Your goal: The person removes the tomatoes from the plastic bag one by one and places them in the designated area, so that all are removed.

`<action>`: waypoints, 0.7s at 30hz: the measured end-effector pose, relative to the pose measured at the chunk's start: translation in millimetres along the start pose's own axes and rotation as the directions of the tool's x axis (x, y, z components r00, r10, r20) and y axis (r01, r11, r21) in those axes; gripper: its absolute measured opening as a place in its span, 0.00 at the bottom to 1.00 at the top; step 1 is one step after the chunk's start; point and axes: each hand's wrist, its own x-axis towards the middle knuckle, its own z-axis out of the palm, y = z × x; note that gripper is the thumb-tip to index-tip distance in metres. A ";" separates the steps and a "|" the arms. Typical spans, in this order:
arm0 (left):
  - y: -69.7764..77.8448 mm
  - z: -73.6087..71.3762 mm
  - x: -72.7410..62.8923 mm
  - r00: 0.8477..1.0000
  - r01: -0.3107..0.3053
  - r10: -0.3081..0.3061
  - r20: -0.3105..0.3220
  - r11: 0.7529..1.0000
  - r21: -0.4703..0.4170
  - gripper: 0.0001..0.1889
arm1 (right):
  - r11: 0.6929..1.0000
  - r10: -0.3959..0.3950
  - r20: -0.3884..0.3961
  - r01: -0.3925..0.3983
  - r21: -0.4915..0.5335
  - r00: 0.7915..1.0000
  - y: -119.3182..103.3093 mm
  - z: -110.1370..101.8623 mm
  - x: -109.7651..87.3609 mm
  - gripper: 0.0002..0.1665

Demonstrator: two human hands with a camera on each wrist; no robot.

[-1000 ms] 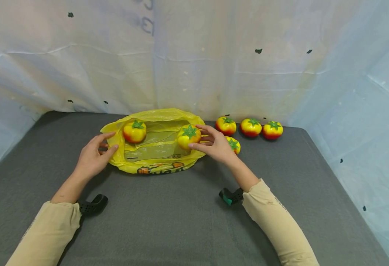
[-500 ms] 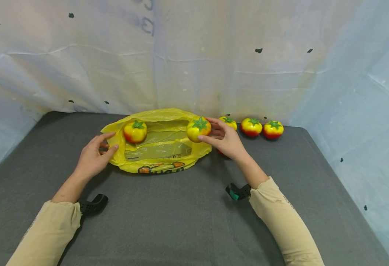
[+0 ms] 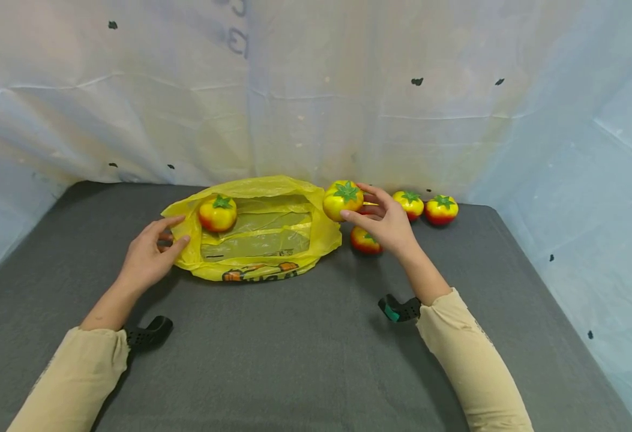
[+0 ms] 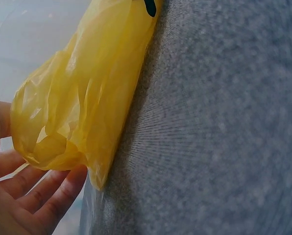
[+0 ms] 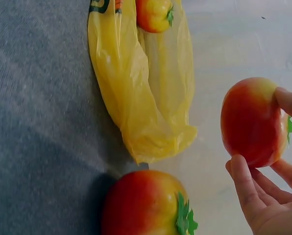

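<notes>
My right hand [image 3: 388, 225] holds a shiny red-and-yellow tomato [image 3: 336, 205] with green leaves, pinched between thumb and fingers. It hangs above the right end of a yellow plastic bag [image 3: 272, 185], raised off the table as the right wrist view shows. The bag lies with its mouth spread wide. Another tomato [image 3: 217, 214] sits inside at its left end. My left hand [image 3: 148, 258] is at the bag's left end; in the left wrist view its loosely bent fingers [image 4: 62, 196] touch the plastic from outside.
A loose tomato [image 3: 366, 241] lies just right of the bag, under my right hand. Farther back are a tomato [image 3: 409, 204] and another tomato [image 3: 441, 210]; one more is mostly hidden behind my fingers. A pale sheet wall [image 3: 316, 120] closes the dark grey table's back.
My right hand has carried its tomato rightward and up, from over the bag's opening to its right end, uncovering the loose front tomato. My left hand and the bag have barely moved.
</notes>
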 end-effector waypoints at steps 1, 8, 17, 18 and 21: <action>-0.2 -0.4 -0.3 1.000 -0.001 0.001 0.001 1.000 -0.002 0.27 | 1.000 0.001 -0.003 -0.001 -0.006 1.000 0.4 -1.3 -0.5 0.40; -0.7 -1.0 -0.3 1.000 -0.010 0.010 0.000 1.000 0.005 0.27 | 1.000 -0.006 -0.037 0.005 -0.012 0.999 4.4 -14.0 -3.6 0.39; -1.2 0.3 0.4 1.000 0.000 0.001 -0.012 1.000 0.011 0.27 | 0.999 0.014 -0.134 -0.009 0.034 0.991 12.8 -26.9 -8.6 0.39; -1.2 0.4 0.5 1.000 0.001 -0.001 -0.014 1.000 0.011 0.27 | 0.999 0.015 -0.144 -0.009 0.038 0.990 13.8 -27.8 -9.0 0.39; -1.2 0.4 0.6 1.000 0.002 -0.002 -0.015 1.000 0.009 0.27 | 0.999 0.017 -0.171 -0.010 0.041 0.985 16.7 -29.9 -9.9 0.39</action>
